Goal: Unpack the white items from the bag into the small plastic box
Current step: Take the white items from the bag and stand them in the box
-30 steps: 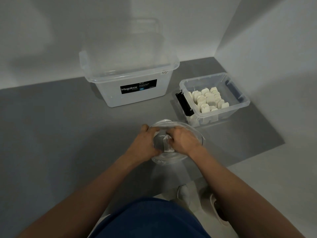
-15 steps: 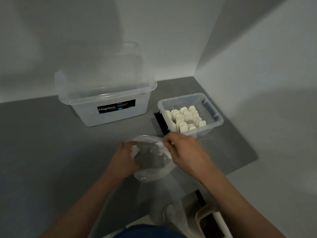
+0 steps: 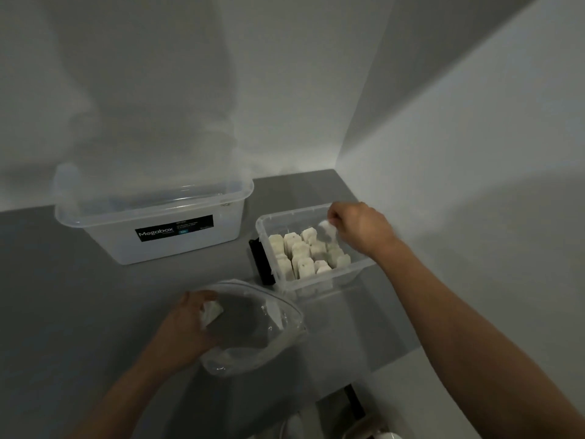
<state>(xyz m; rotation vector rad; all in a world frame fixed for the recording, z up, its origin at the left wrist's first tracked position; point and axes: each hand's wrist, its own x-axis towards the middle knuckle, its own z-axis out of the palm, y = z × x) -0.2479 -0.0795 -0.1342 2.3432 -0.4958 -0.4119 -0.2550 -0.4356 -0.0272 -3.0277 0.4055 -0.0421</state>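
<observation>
A clear plastic bag (image 3: 256, 327) lies open on the grey floor in front of me. My left hand (image 3: 186, 327) grips its left edge, and a white item (image 3: 212, 311) shows next to my fingers there. The small plastic box (image 3: 319, 280) stands to the right with several white items (image 3: 304, 251) packed upright in rows. My right hand (image 3: 357, 226) hovers over the box's far side and pinches a blurred white item (image 3: 327, 229) above the rows.
A larger clear tub (image 3: 152, 213) with a black Megabox label stands at the back left against the wall. A black lid or clip (image 3: 261, 261) leans on the small box's left side. White walls meet in a corner at the right. Shoes (image 3: 294, 423) show at the bottom.
My right hand has left the bag and moved up and right with a white item to above the small box. My left hand stays on the bag's edge. The camera has tilted upward.
</observation>
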